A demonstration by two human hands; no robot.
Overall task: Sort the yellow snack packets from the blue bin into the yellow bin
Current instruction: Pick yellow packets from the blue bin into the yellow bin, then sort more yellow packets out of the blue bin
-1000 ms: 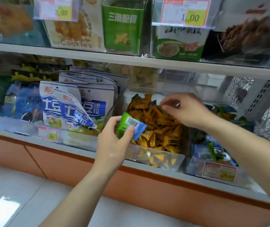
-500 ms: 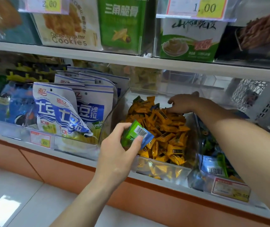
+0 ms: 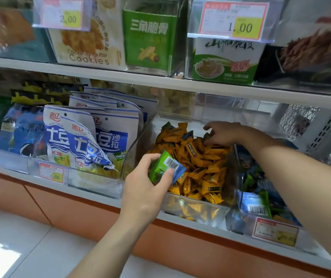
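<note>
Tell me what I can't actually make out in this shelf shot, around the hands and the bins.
Head view:
- Right hand: whether it pinches anything; its fingertips dip among the yellow packets.
- Right-side bin: contents largely covered by the right forearm.
- Its price label: print blurred.
- Green-and-blue packet in the left hand: only the barcode side shows; fingers cover the rest.

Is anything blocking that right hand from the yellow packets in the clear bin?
Nothing visible does. The right hand is over the open-topped bin, with its fingers down on the yellow packets at the back. The left hand holds a green packet at the bin's front, away from the right hand.
</note>
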